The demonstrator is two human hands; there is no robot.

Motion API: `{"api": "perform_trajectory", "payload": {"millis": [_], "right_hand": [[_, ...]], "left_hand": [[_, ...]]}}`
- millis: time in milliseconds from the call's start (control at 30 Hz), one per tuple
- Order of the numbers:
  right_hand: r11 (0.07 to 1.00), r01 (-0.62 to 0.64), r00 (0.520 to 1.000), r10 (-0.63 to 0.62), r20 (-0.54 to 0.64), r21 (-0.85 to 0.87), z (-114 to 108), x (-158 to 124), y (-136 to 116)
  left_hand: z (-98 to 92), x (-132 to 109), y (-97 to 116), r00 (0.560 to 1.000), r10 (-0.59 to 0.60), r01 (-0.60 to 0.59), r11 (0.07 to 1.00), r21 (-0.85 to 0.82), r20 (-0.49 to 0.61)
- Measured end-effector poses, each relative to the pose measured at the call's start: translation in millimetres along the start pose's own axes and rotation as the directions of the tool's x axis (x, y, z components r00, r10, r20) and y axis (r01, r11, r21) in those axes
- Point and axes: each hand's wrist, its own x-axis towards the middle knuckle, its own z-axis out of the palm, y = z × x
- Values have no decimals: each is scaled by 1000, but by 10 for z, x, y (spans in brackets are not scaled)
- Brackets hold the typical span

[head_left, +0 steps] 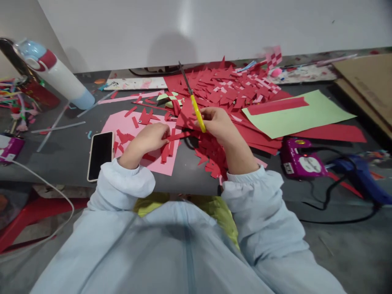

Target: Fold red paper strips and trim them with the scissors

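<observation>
My right hand [217,123] has its fingers around the yellow handle of a pair of scissors [196,108], whose blades point up and away. My left hand [154,138] pinches the left end of a red paper strip [183,135] over a pink sheet [165,166]. Red paper scraps and a red cut-out [145,117] with an eye lie on that sheet. Beyond my right hand is a large heap of cut red pieces [226,87], with a smaller pile [211,153] nearer me.
A phone [101,156] lies left of the pink sheet. A white bottle [58,77] stands at the back left. On the right are a green sheet [275,125], a purple box [301,160], a blue glue gun [361,175] with a black cable, and cardboard [367,77].
</observation>
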Motion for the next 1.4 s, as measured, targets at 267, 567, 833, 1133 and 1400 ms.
{"api": "perform_trajectory", "payload": {"millis": [267,567,833,1133,1400], "right_hand": [[989,-9,1000,7,18,147,22,-70,-5],[995,56,997,-60,48,77,100,-161,-25],[989,-7,978,-23,206,145,224,-268,-13],[989,17,927,-71,368,149,255,-356,-22],[996,46,870,-75,487,71,231,-403,-50]], "left_hand": [[-95,18,-45,994,-110,82,849,-522,-23],[-61,40,18,915,-371,-60,267,-962,-160],[-52,49,-9,876,-457,-131,90,-987,-158],[-110,25,-6,831,-517,-185,93,-978,-206],[-161,14,21,795,-555,-171,183,-968,-245]]}}
